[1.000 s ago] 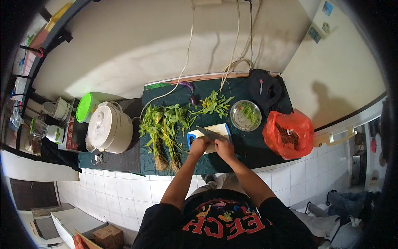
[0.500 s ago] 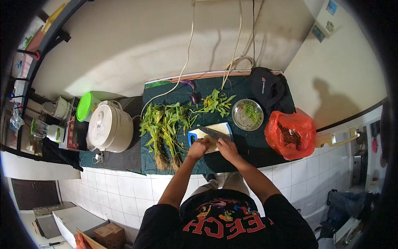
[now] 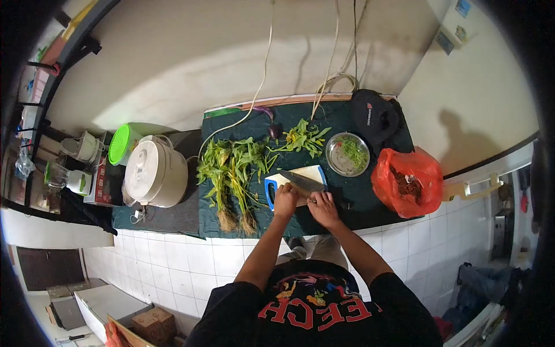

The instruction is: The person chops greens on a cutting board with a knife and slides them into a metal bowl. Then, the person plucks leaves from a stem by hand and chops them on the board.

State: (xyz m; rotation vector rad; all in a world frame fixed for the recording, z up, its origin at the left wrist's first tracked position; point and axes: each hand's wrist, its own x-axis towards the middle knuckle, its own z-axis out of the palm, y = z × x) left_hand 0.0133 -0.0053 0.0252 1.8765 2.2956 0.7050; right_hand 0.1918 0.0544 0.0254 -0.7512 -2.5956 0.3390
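A white cutting board with a blue handle end lies near the front of the table. Across it rests a wide-bladed knife, apparently free of both hands, its blade slanting down to the right. Over the board's near left part is my left hand, fingers curled closed. My right hand is at the near right edge, fingers bent and pinched together. Whatever is between the fingers of either hand is too small to make out. Right of the board stands a metal bowl with chopped green pieces.
Leafy greens with roots lie left of the board, more leaves and an eggplant behind it. A red plastic bag, a black cap, and a rice cooker are on the table. A cable hangs behind.
My hands have moved slightly apart, the right one a little down and to the right. The knife stays on the board. The whole view has shifted slightly.
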